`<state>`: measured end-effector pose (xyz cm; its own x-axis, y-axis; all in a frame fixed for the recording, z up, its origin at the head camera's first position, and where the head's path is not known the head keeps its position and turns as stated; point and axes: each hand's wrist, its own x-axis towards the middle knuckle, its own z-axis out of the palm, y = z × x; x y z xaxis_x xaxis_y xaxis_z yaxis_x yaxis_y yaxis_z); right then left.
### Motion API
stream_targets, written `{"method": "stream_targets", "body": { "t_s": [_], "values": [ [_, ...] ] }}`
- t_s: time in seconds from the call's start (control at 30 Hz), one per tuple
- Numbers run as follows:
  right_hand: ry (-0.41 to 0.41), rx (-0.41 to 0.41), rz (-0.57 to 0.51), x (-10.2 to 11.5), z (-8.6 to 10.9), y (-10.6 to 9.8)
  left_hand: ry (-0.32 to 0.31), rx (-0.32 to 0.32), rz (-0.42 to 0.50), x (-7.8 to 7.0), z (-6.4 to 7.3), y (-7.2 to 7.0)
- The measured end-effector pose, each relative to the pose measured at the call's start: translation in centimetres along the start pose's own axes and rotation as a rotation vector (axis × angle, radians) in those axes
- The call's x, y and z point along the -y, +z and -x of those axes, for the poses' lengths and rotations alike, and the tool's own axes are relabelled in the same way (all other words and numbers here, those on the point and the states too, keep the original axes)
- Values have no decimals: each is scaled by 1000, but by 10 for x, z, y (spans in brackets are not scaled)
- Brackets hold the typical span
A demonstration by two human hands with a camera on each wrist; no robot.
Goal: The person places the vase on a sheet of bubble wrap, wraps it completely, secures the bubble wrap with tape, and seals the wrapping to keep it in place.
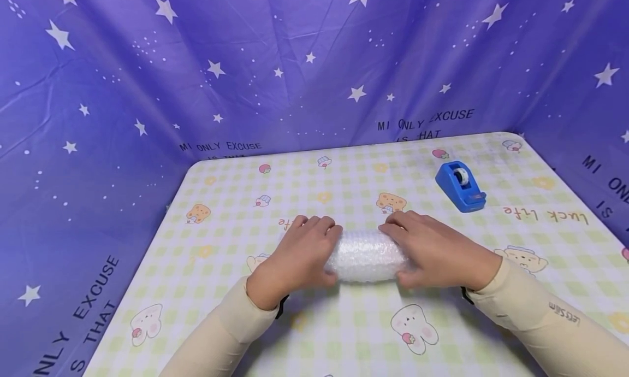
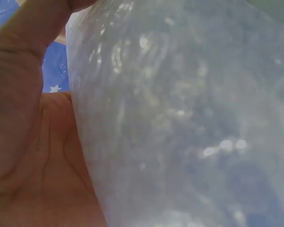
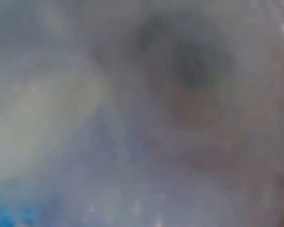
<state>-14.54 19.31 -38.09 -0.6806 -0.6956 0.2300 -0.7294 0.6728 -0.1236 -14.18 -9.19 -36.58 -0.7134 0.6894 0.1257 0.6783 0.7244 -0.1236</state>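
A roll of clear bubble wrap [image 1: 367, 255] lies crosswise near the middle of the table, between both hands. My left hand [image 1: 307, 251] grips its left end, fingers curled over the top and thumb at the near side. The right hand [image 1: 427, 249] holds the other end in the same way. In the left wrist view the bubble wrap [image 2: 180, 113] fills most of the frame beside the palm [image 2: 47, 156]. Blurred bubble wrap [image 3: 132, 118] covers the right wrist view. What lies inside the roll is hidden.
A blue tape dispenser [image 1: 460, 187] with a roll of tape stands at the back right of the table. The table's checked cloth [image 1: 236, 213] carries printed cartoons. Purple star-patterned curtains [image 1: 295, 54] hang behind and at both sides.
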Motion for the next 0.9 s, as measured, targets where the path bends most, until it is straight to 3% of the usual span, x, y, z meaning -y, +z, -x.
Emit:
{"method": "stream_targets", "body": {
  "t_s": [0.4, 0.67, 0.9],
  "values": [
    [24, -32, -19, -3, 2, 0, 8, -57, -22, 3, -2, 0],
    [-35, -72, 34, -7, 2, 2, 21, -89, 6, 4, -2, -2],
    [-11, -34, 52, -8, 2, 1, 13, -101, -21, 4, -2, -3]
  ]
}}
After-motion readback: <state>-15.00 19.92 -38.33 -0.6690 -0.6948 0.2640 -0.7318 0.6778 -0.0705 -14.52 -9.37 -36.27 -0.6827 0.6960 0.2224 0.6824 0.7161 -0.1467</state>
